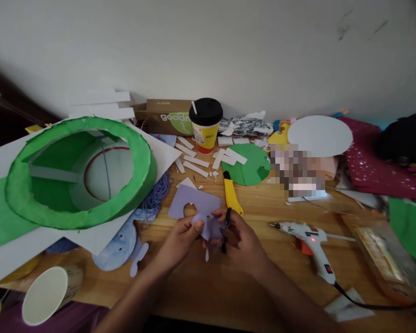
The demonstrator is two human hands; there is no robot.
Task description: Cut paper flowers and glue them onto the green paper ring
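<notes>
Scissors with black handles (pixel 225 231) held in right hand (pixel 245 243); left hand (pixel 180 238) pinches pale-purple paper piece (pixel 204 231); purple paper sheet with hole (pixel 205 199) beyond

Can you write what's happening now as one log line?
left hand: pinching purple piece; right hand: holding black-handled scissors; nearby: purple sheet with hole, yellow cutter, glue gun

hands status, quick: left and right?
Left hand: closed, pinching purple paper.
Right hand: closed around the black handles of the scissors; blades too blurred to tell open or shut.
</notes>
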